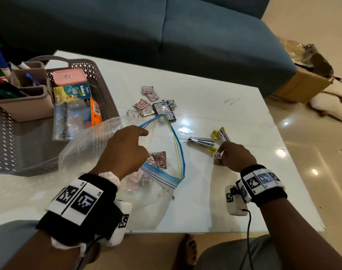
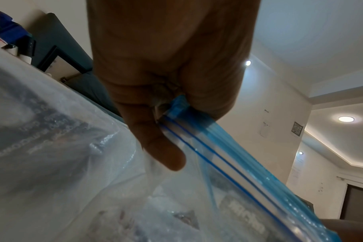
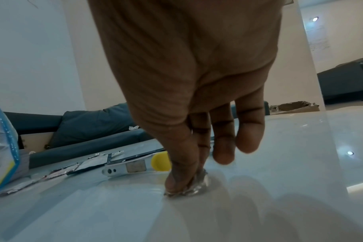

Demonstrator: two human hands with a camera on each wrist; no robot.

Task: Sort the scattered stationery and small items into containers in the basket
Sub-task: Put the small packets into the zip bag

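**Zip bag held open while a foil sachet is picked off the desk**

A glossy white desk [image 1: 215, 201] stands in front of a dark blue sofa [image 1: 185, 26] on a pale tiled floor [image 1: 322, 143], ceiling lights mirrored in both surfaces.

At the far left sits a grey lattice basket [image 1: 100, 78]. Inside it are a beige pen organiser [image 1: 29, 106] with markers, a pink lidded box [image 1: 69, 76], one yellow-and-teal carton [image 1: 72, 92], one orange box [image 1: 96, 112] and a clear packet [image 1: 68, 119].

Next comes the left hand [image 1: 121, 151], its grip pinching the blue zip edge of a clear zip bag [image 1: 162, 145] and holding the mouth open above the desk. The left wrist view shows thumb and finger closed on that blue strip [image 2: 176, 106]. At least two red-and-silver sachets [image 1: 159, 159] lie inside the bag.

Beyond the bag, six or so loose sachets [image 1: 144, 108] are scattered mid-desk around one black foil packet [image 1: 165, 112].

Further right lie two silver staplers with yellow ends, one [image 1: 202, 142] lying across, the other [image 1: 222, 134] angled away.

Just beside them the right hand [image 1: 234, 155] reaches down, its grip closed by thumb and forefinger on one silver sachet [image 3: 194, 185] that touches the desk surface.

At the far right a torn cardboard box [image 1: 306, 75] rests on the floor by the sofa's end.
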